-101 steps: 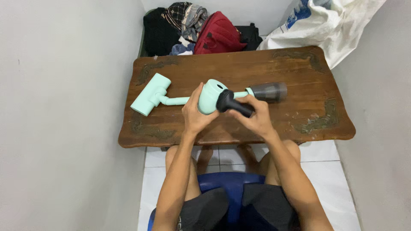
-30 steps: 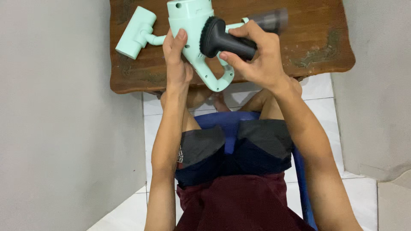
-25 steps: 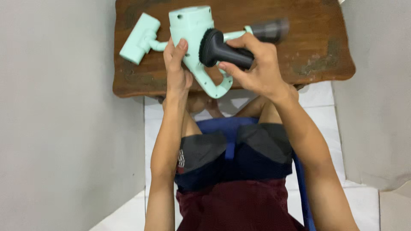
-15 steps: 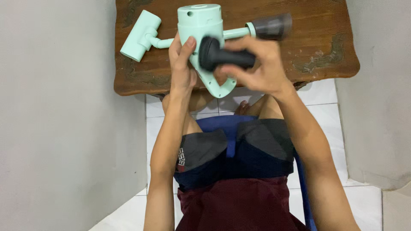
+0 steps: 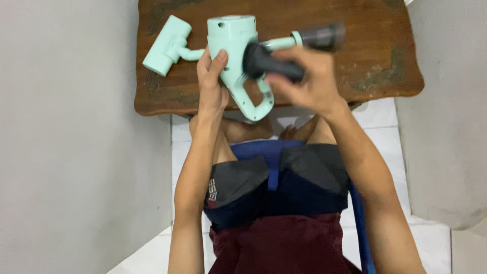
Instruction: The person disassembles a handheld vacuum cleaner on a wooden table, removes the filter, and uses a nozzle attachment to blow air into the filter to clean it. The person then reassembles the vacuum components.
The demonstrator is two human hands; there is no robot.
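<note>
Seen from above, a seated person is holding a mint-green plastic handheld vacuum body over the near edge of a worn dark brown wooden table. The body's long axis is running away from the person, its flat round end pointing toward the far side of the table and its looped handle pointing back toward the person's lap. The left hand is gripping the left side of the body, thumb lying up along its face and fingers wrapped behind it. The right hand is clenched around a black cylindrical brush attachment, which is lying crosswise, its bristled round head pointing left and pressing against the vacuum body; the hand is blurred by motion. On the table behind, a mint-green floor nozzle head on a short bent tube is lying to the left, and a mint-green tube with a dark grey translucent tip is lying to the right, pointing right. Below, the person's knees, dark shorts and a blue plastic chair are showing over white floor tiles.
</note>
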